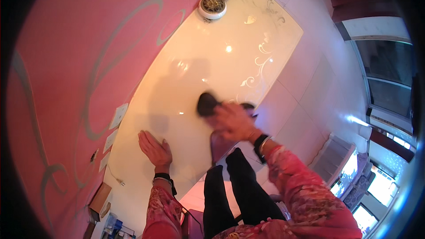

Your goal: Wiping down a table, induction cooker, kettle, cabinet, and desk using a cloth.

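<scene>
My left hand (154,149) rests palm down on a glossy cream tabletop (186,89) with its fingers spread slightly and nothing in it. Over the table's right edge, my right hand (232,121) is blurred and grips a dark cloth (207,104), whose black end lies to the left of the fingers. Another dark part shows just right of the fingers. A purple piece (220,142) hangs below my right hand; whether it belongs to the cloth cannot be told. Silvery scroll patterns decorate the tabletop's right side.
A round white item with an ornate dark top (212,5) stands at the far edge by the pink wall (99,39). Wall sockets (119,116), a cord with a plug (121,182) and a brown box (100,196) are at left. Tiled floor (295,106) lies at right.
</scene>
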Demonstrator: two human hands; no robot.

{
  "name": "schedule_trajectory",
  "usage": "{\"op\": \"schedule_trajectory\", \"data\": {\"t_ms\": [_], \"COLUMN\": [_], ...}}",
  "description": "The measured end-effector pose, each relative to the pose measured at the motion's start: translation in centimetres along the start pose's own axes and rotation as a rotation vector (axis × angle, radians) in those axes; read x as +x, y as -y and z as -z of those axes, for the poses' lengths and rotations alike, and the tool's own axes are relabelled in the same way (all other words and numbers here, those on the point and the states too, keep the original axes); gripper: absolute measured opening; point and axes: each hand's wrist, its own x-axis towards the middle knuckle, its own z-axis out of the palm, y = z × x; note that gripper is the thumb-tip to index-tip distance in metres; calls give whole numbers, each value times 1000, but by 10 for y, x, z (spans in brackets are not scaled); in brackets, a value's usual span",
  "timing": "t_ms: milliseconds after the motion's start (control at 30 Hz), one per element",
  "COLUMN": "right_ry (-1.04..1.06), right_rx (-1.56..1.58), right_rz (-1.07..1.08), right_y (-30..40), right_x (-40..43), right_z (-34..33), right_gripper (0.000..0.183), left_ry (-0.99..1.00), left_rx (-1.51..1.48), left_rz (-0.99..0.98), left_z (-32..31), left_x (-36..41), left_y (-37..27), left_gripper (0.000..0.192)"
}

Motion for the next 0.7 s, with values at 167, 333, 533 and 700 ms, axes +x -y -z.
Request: {"op": "schedule_trajectory", "data": {"t_ms": [167, 333, 533, 700], "right_ry": [-282, -393, -388, -339], "right_rx": [-180, -118, 5, 25], "right_rz": [-164, -119, -91, -168], "right_y": [-65, -75, -72, -68], "right_x": [46, 139, 182, 216], "right_z": [54, 80, 89, 102], "right_gripper": [80, 85, 91, 91], "left_ry": [-62, -18, 126, 236], "left_rx": [32, 83, 73, -4], "left_rz": [-15, 7, 67, 201], "left_z": [-2, -7, 3, 11], "left_x": [-3, -4, -10, 2], "left_y": [5, 6, 12, -9], "left_gripper": [68, 68, 72, 73]}}
